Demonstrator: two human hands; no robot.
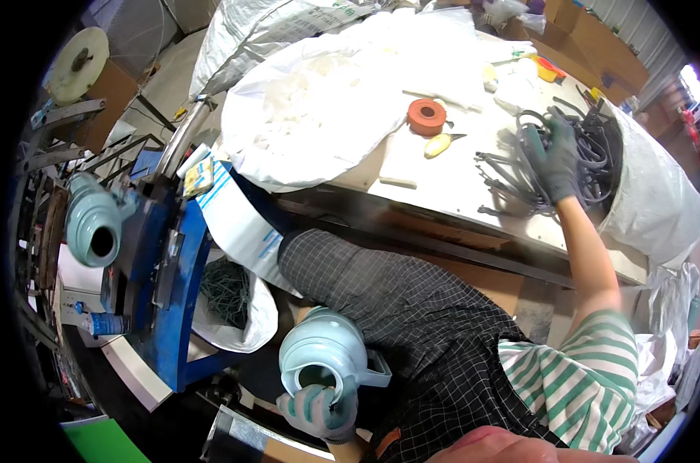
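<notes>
The left hand [317, 410] grips a pale blue jug [327, 356] (down low); the right hand [557, 158] grabs dark straps [589, 147].

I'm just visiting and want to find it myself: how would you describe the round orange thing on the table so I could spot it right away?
Start at the pale worktable between the big white sack and the heap of dark grey loops under the gloved right hand. Near the middle lies the orange roll of tape, just above a small yellowish-handled tool. It is the only orange ring there, flat with a hole in its centre.
</notes>
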